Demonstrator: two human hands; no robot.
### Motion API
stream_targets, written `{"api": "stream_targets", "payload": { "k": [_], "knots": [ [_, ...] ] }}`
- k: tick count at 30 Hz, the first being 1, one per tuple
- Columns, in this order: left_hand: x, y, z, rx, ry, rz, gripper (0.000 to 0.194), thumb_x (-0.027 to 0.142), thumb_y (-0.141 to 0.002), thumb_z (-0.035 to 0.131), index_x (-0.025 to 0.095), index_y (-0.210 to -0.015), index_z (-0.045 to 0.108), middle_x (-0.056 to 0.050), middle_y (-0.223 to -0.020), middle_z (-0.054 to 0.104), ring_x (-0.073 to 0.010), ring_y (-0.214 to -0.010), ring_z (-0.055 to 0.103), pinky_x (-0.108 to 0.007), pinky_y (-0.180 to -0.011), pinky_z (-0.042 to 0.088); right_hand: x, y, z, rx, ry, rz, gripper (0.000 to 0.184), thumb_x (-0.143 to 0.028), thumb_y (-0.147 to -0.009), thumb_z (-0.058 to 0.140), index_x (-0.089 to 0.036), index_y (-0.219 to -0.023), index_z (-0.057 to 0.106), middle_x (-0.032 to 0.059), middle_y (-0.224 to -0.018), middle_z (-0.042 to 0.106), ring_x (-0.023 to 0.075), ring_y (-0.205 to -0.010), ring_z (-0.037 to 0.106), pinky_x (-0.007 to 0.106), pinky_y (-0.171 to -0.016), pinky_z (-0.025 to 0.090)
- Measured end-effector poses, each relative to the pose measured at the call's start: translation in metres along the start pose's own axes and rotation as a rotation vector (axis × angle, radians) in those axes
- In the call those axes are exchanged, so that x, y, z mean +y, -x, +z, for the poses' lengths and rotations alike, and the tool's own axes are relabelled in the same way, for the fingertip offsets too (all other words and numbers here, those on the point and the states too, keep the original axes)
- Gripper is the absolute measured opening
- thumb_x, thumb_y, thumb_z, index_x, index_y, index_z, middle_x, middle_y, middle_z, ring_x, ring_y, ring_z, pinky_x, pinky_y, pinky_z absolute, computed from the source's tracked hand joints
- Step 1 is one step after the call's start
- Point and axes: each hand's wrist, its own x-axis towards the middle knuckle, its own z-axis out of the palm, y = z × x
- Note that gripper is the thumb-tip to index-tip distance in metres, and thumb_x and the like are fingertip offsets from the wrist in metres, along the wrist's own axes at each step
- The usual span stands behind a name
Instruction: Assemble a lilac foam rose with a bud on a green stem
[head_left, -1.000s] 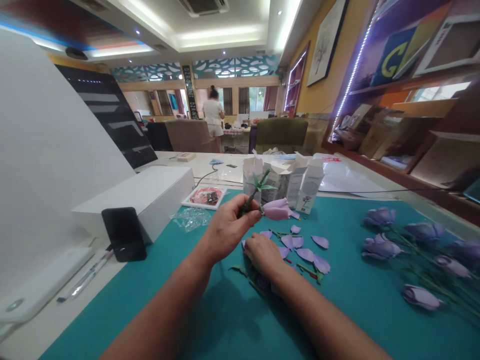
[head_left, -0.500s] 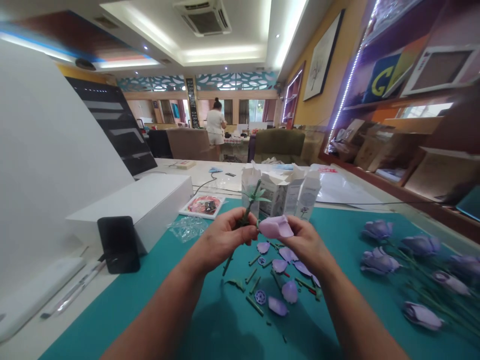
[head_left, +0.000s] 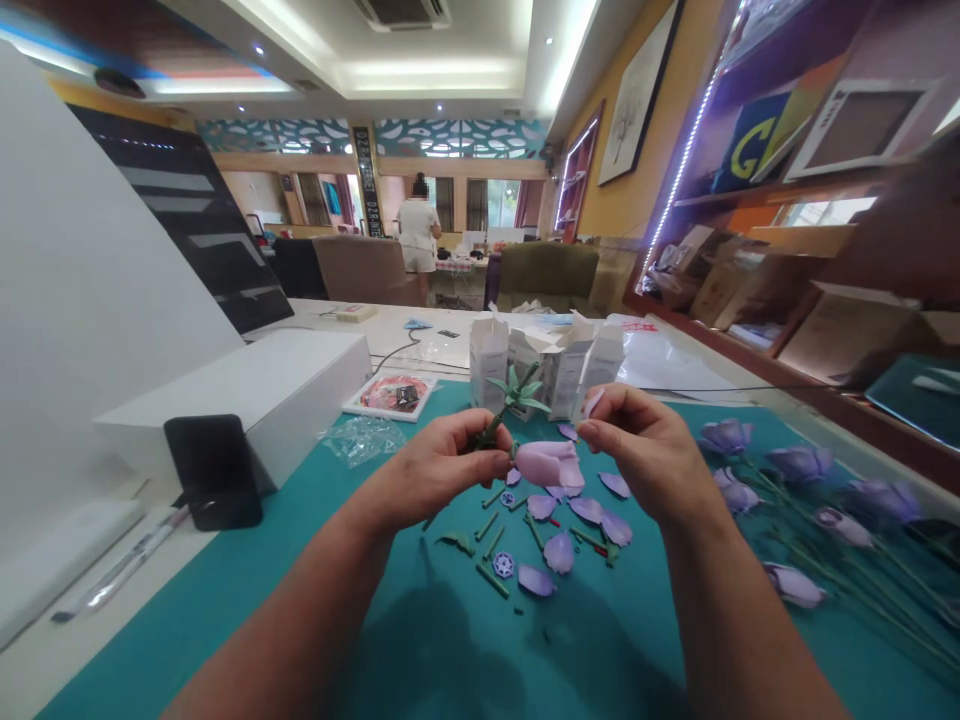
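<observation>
My left hand (head_left: pixel 439 468) pinches a green plastic flower stem (head_left: pixel 517 388) whose pointed leaves stick up above the fingers. From those same fingertips a pale purple flower bud (head_left: pixel 549 467) points sideways to the right, its petals curled around each other. My right hand (head_left: pixel 649 440) is closed to the right of the bud, apart from it, with a small pale purple petal (head_left: pixel 592 404) between thumb and fingers. Below the hands lie loose purple petals (head_left: pixel 558 552), short green stem pieces (head_left: pixel 493 580) and round purple wheel-like parts (head_left: pixel 503 565).
Finished-looking purple roses (head_left: pixel 795 585) lie on the right of the green mat (head_left: pixel 315 600). Opened white boxes (head_left: pixel 489 350) stand behind the hands. A black phone (head_left: pixel 213 472) leans against a white box (head_left: pixel 247 385) at left. Someone in white (head_left: pixel 418 235) stands far back.
My right hand has come off the bud and moved up and right, now with a petal in its fingertips. My left hand still holds the stem, its leafy end tilted further right.
</observation>
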Motion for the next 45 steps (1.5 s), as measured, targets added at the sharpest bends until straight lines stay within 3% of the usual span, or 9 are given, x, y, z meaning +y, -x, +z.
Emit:
{"api": "stream_targets", "payload": {
  "k": [6, 10, 13, 17, 21, 35, 42, 45],
  "knots": [
    [-0.001, 0.001, 0.001, -0.050, 0.034, -0.009, 0.011, 0.025, -0.078, 0.063, 0.016, -0.078, 0.057, 0.005, -0.068, 0.050, -0.0089, -0.061, 0.042, -0.025, -0.059, 0.038, -0.006, 0.004, 0.003, -0.014, -0.026, -0.025, 0.009, -0.021, -0.075, 0.075, -0.021, -0.078, 0.067, -0.0017, -0.075, 0.065, 0.0087, -0.059, 0.058, 0.021, -0.054, 0.049],
    [0.001, 0.004, 0.001, -0.093, 0.032, -0.013, 0.013, 0.027, -0.080, 0.063, 0.016, -0.080, 0.057, 0.004, -0.069, 0.052, -0.0095, -0.063, 0.044, -0.025, -0.060, 0.038, -0.016, 0.012, 0.011, -0.010, -0.097, -0.069, 0.019, -0.018, -0.077, 0.074, -0.026, -0.091, 0.063, -0.0040, -0.075, 0.069, 0.0099, -0.057, 0.062, 0.022, -0.053, 0.053],
    [0.005, 0.007, 0.002, -0.104, 0.002, -0.016, 0.014, 0.028, -0.079, 0.064, 0.015, -0.080, 0.059, 0.003, -0.071, 0.052, -0.0100, -0.065, 0.045, -0.024, -0.060, 0.037, -0.023, 0.018, 0.015, -0.013, 0.019, -0.084, 0.022, -0.018, -0.081, 0.071, -0.028, -0.100, 0.066, -0.0019, -0.079, 0.071, 0.0121, -0.065, 0.066, 0.023, -0.058, 0.056],
    [0.010, 0.010, 0.004, -0.106, -0.026, -0.013, 0.014, 0.029, -0.079, 0.063, 0.016, -0.078, 0.059, 0.003, -0.070, 0.051, -0.0100, -0.064, 0.043, -0.024, -0.058, 0.036, -0.029, 0.022, 0.016, -0.038, 0.197, -0.198, 0.007, -0.020, -0.082, 0.070, -0.027, -0.084, 0.072, 0.0017, -0.088, 0.071, 0.0160, -0.082, 0.066, 0.026, -0.067, 0.056],
    [0.012, 0.011, 0.004, -0.113, -0.028, -0.006, 0.014, 0.029, -0.080, 0.063, 0.016, -0.078, 0.058, 0.003, -0.071, 0.051, -0.0105, -0.065, 0.043, -0.024, -0.058, 0.036, -0.032, 0.021, 0.016, -0.056, 0.269, -0.313, 0.007, -0.020, -0.080, 0.072, -0.028, -0.079, 0.073, 0.0017, -0.078, 0.066, 0.0167, -0.074, 0.062, 0.028, -0.061, 0.052],
    [0.013, 0.012, 0.005, -0.098, -0.035, -0.024, 0.013, 0.028, -0.079, 0.062, 0.016, -0.079, 0.059, 0.002, -0.072, 0.052, -0.0118, -0.067, 0.045, -0.025, -0.061, 0.037, -0.030, 0.021, 0.014, -0.134, 0.262, -0.330, 0.010, -0.019, -0.082, 0.070, -0.029, -0.081, 0.071, -0.0008, -0.077, 0.066, 0.0150, -0.074, 0.061, 0.025, -0.063, 0.050],
    [0.015, 0.015, 0.008, -0.078, -0.081, 0.037, 0.005, 0.021, -0.080, 0.061, 0.016, -0.079, 0.059, 0.001, -0.076, 0.056, -0.0118, -0.069, 0.048, -0.025, -0.063, 0.039, -0.038, 0.025, 0.018, -0.138, 0.312, -0.406, 0.009, -0.019, -0.083, 0.069, -0.027, -0.079, 0.070, 0.0011, -0.075, 0.066, 0.0163, -0.070, 0.062, 0.027, -0.059, 0.052],
    [0.016, 0.016, 0.010, -0.087, -0.139, 0.091, 0.012, 0.024, -0.082, 0.062, 0.017, -0.074, 0.057, 0.002, -0.073, 0.055, -0.0120, -0.069, 0.048, -0.024, -0.062, 0.038, -0.042, 0.028, 0.022, -0.152, 0.351, -0.436, 0.011, -0.018, -0.083, 0.068, -0.026, -0.076, 0.070, 0.0022, -0.075, 0.067, 0.0159, -0.068, 0.063, 0.026, -0.056, 0.052]
  ]
}}
